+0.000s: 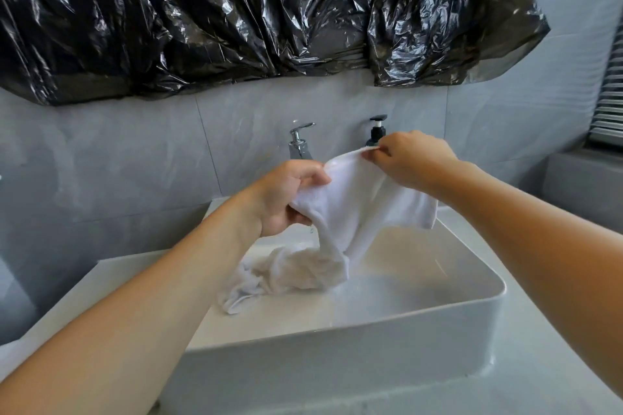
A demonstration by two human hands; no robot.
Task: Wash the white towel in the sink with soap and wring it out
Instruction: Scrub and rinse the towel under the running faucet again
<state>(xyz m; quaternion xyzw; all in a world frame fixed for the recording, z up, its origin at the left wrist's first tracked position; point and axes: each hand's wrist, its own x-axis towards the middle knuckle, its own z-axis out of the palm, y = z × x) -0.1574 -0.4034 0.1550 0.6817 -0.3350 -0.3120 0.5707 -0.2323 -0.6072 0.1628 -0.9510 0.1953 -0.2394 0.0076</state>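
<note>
The white towel hangs over the white rectangular sink, its lower end bunched on the basin floor. My left hand grips the towel's left part in a fist. My right hand pinches its upper edge between thumb and fingers, a little higher and to the right. A dark soap pump bottle stands behind my right hand, partly hidden by it. The chrome tap rises at the back of the sink, between my hands.
Black plastic sheeting covers the wall above the sink. Grey tiles line the wall. A white counter surrounds the basin, and a grey ledge sits at the right under a slatted window.
</note>
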